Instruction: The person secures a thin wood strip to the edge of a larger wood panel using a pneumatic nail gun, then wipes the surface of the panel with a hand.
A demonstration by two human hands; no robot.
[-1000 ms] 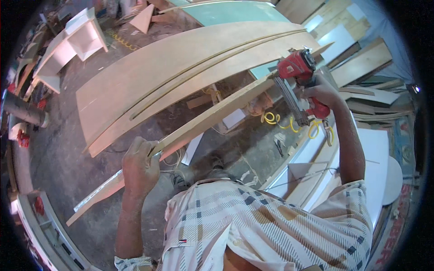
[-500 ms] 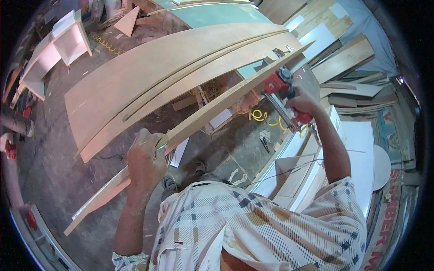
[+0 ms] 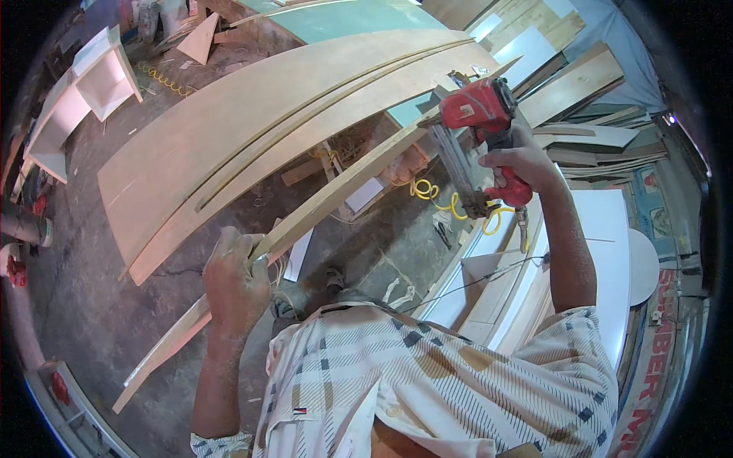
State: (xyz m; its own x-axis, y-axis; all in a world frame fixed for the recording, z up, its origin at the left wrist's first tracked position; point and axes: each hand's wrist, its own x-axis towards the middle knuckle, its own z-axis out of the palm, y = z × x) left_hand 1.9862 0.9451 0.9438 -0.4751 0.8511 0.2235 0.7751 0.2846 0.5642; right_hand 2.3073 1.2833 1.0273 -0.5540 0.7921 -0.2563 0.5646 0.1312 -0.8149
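My left hand (image 3: 237, 282) is closed round a long, narrow wooden strip (image 3: 336, 195), which runs slantwise from the lower left toward the far right. A second length of wood (image 3: 168, 343) continues below that hand toward the lower left. My right hand (image 3: 523, 164) grips the handle of a red and black air nail gun (image 3: 477, 107). The gun's grey magazine (image 3: 456, 164) points down toward me, and its nose is close to the strip's far part; whether they touch I cannot tell. A metal hose fitting (image 3: 523, 229) hangs from the handle.
A large curved plywood panel (image 3: 191, 114) with thin strips on it lies beyond. Yellow coiled hose (image 3: 435, 191) hangs below the gun. White cabinet parts (image 3: 588, 259) stand at my right, and stacked boards (image 3: 588, 145) lean farther right. A white box-like piece (image 3: 107, 76) sits far left.
The nail gun has risen and turned, now looking larger and overlapping the strip's far part. My left hand keeps its hold on the strip, and the whole view has shifted slightly.
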